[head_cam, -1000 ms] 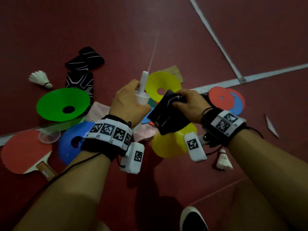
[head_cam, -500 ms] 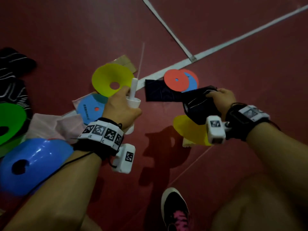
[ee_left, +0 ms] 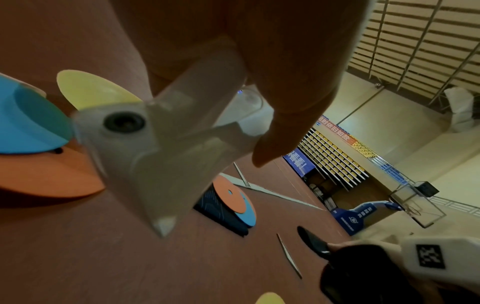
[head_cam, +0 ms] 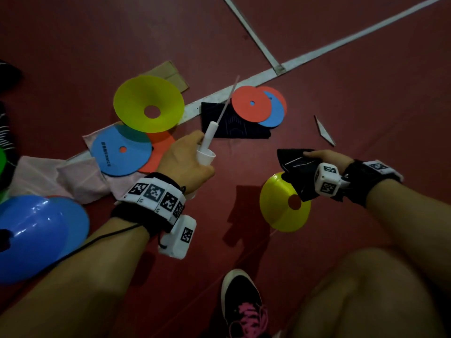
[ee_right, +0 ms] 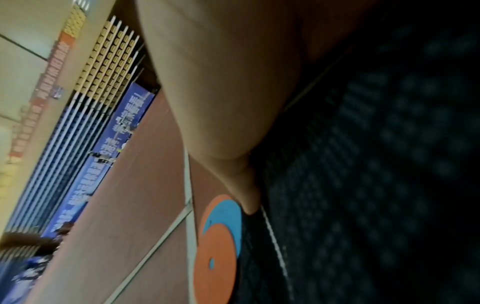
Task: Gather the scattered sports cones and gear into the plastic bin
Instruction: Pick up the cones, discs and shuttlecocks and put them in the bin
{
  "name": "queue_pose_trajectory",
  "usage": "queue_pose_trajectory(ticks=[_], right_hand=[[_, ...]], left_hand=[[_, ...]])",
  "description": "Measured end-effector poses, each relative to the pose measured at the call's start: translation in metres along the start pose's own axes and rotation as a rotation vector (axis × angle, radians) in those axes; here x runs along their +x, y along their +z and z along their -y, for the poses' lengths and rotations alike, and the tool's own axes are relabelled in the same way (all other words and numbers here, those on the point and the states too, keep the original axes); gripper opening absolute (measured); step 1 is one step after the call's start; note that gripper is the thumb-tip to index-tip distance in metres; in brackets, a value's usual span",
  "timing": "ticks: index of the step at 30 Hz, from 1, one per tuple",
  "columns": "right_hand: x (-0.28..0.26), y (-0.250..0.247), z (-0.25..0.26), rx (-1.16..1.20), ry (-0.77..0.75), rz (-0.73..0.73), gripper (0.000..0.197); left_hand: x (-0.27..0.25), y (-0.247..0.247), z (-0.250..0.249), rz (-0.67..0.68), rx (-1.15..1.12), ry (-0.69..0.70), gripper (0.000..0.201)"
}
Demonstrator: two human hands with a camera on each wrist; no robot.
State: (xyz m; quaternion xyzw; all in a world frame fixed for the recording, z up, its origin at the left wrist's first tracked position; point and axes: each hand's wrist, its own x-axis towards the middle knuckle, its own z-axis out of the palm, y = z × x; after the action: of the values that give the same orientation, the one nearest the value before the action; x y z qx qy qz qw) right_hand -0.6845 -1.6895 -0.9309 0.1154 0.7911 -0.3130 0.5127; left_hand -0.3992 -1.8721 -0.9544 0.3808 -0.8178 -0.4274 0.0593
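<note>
Head view, looking down at a dark red court floor: the left hand (head_cam: 185, 159) is curled around a white plastic tube-like tool with a thin rod projecting from its tip (head_cam: 207, 142), and the right hand (head_cam: 324, 156), well apart from it, pinches a black patterned fabric sleeve (head_cam: 295, 172) that hangs below the fingers. The plastic bin is not in view, so its position cannot be told. Directly under the right hand lies a small yellow disc cone (head_cam: 280, 206); beyond the left hand lie a large yellow disc cone (head_cam: 148, 103), a blue flat disc (head_cam: 122, 150) over an orange one, and a second black fabric piece (head_cam: 231, 125) partly covered by an orange flat disc (head_cam: 251, 103) stacked on blue and orange ones. A large blue cone (head_cam: 36, 235) sits outside the left forearm. Count visible: two yellow cones, one blue cone, five flat discs, two black fabric pieces. Risk, as judged: the loosely pinched sleeve may slip, and the long rod may snag on nearby cones during carrying.
</note>
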Motion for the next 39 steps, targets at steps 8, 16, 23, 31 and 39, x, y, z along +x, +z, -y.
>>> queue_pose_trajectory(ticks=[8,16,23,31,39], right_hand=[[0.065,0.0,-0.052,-0.517,0.045,-0.182,0.08],[0.114,0.045,-0.051,-1.04,-0.174,-0.161,0.059],[0.091,0.09,-0.058,-1.364,-0.293,-0.213,0.052],[0.073,0.123,-0.044,-1.387,-0.397,-0.176,0.039],[0.021,0.195,-0.016,-1.107,-0.623,-0.012,0.048]], left_hand=[[-0.003,0.021,0.004,0.113,0.05,0.084,0.031],[0.0,0.022,-0.006,0.033,-0.009,0.082,0.029],[-0.002,0.019,-0.003,0.004,-0.008,0.086,0.03],[-0.01,-0.004,0.004,-0.025,0.052,0.057,0.033],[-0.025,-0.06,0.013,-0.175,0.016,-0.029,0.032]])
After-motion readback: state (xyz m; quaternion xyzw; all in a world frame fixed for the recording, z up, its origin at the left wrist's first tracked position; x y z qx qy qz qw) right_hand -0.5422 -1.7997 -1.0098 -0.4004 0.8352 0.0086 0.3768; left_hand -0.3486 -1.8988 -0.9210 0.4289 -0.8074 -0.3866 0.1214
